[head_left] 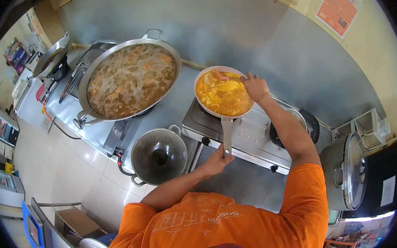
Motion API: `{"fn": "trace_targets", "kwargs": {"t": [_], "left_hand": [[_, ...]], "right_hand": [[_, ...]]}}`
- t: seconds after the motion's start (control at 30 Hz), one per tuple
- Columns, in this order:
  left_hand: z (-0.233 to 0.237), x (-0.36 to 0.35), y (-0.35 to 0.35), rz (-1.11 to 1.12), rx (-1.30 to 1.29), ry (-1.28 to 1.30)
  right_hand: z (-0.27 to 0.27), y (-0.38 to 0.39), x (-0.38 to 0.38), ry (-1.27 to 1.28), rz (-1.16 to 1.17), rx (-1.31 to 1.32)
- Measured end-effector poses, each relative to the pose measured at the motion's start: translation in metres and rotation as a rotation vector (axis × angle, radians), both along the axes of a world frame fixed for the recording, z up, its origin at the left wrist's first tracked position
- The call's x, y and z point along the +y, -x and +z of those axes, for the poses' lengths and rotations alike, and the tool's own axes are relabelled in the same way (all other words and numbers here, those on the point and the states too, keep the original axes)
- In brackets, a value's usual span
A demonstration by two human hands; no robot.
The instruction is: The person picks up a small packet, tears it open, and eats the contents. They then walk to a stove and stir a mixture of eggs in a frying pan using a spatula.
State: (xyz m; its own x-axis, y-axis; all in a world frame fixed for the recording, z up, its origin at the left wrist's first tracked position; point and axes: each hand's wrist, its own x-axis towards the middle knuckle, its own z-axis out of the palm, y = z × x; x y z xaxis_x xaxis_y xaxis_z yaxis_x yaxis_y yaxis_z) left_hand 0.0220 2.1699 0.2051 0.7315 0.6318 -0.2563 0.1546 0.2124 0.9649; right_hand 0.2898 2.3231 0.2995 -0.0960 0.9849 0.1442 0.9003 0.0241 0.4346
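A white frying pan [204, 107] full of yellow egg-like food [223, 97] sits on a gas stove [252, 139]. My left hand [217, 161] grips the end of the pan's grey handle [227, 133]. My right hand [255, 87] reaches over the pan's far right rim, closed on a pink-handled utensil [222, 75] whose end lies in the food.
A large steel wok of brown bubbling broth [130, 80] stands at the left. A lidded dark pot [159, 156] sits near the counter's front. A big steel pot with lid [349, 171] is at the right. Another burner [295, 126] lies beyond my right arm.
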Motion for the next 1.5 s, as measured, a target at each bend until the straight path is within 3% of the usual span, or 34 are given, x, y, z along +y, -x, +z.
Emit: {"fn": "trace_targets", "kwargs": {"t": [0.17,0.53,0.83,1.03,1.13,1.23,1.5], "left_hand": [[-0.029,0.005,-0.004,-0.039,-0.018,-0.012],[-0.004,0.003,0.002,-0.033,-0.050,0.090],[-0.015,0.001,-0.001,-0.013,-0.019,0.076],[-0.017,0.000,0.001,-0.002,-0.019,0.024],[-0.005,0.000,0.001,-0.006,0.007,0.024],[-0.013,-0.001,-0.001,-0.004,-0.009,0.033],[-0.002,-0.002,0.002,-0.017,-0.025,0.108]], "right_hand": [[-0.001,-0.001,0.005,-0.012,0.055,0.006],[0.017,0.006,-0.004,-0.008,0.229,-0.036],[0.074,0.037,-0.054,0.129,0.012,0.170],[0.083,0.077,-0.087,0.369,0.085,0.372],[0.110,0.111,-0.106,0.476,-0.120,0.864],[0.076,0.111,-0.092,0.505,-0.254,1.055],[0.018,0.116,-0.034,0.455,-0.334,1.440]]}}
